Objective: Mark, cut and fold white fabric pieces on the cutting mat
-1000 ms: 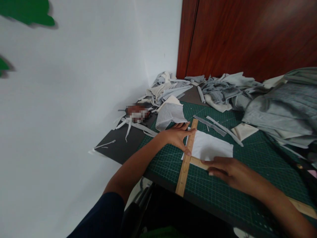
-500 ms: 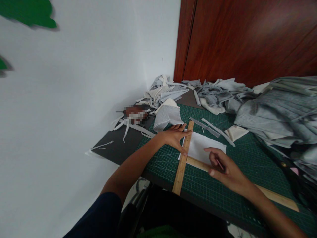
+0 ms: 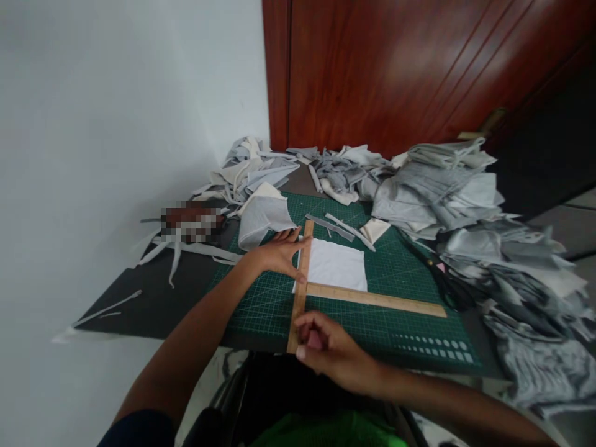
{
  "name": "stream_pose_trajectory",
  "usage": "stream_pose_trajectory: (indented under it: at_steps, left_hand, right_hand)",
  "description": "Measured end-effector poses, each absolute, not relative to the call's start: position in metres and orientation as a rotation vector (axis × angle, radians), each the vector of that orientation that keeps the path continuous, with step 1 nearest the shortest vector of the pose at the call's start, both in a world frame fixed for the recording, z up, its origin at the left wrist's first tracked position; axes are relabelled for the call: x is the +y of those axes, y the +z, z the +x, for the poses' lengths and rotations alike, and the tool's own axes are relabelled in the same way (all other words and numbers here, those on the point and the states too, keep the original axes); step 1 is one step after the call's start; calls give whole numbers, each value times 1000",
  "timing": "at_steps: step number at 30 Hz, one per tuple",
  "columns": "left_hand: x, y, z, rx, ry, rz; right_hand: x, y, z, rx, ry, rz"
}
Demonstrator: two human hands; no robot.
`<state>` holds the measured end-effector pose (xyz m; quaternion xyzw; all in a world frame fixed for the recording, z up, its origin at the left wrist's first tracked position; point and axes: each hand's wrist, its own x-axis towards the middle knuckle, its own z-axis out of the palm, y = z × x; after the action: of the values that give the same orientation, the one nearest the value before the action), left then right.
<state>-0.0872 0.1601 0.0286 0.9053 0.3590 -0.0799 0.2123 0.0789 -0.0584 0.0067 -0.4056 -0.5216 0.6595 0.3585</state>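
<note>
- Right hand (image 3: 335, 355) nearest, low at the front edge, by the near end of the long ruler. Grip narrow, fingers curled round a small pink thing (image 3: 315, 339), mostly hidden; can't tell if the hand touches the ruler.
- Desk (image 3: 144, 304) dark gray, with a green cutting mat (image 3: 265, 316) on it; white dots printed at the mat's near right.
- Crumpled gray cloth (image 3: 544, 357) at the near right.
- Long wooden ruler (image 3: 298, 316) runs away from the front edge, across the left part of the white cloth.
- Second wooden ruler (image 3: 400, 302) goes off to the right from it, roughly square, along the cloth's near edge.
- Left hand (image 3: 279, 256) on the long ruler, grip wide: thumb and index finger apart, both touching the wood; the other fingers reach past its left side.
- White cloth (image 3: 338, 266) flat on the mat, mid-desk, a sliver showing left of the long ruler.
- Black scissors (image 3: 454, 292) right of the cloth, well apart from both hands.
- Beyond the cloth: gray strip (image 3: 331, 228), white strip (image 3: 351, 233), cream scrap (image 3: 375, 230).
- Gray scrap (image 3: 263, 217) just beyond the left hand's fingers.
- Farther: scrap heap (image 3: 251, 167) at left, folded gray fabric (image 3: 428, 192) at right.
- Farthest: red-brown door (image 3: 372, 74).
</note>
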Motion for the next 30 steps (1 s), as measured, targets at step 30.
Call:
stream_pose_trajectory:
  at_steps: [30]
  left_hand:
    - [160,26,-87,932,-222,2534]
  right_hand:
    - [76,-9,99,-1798,740,-1141]
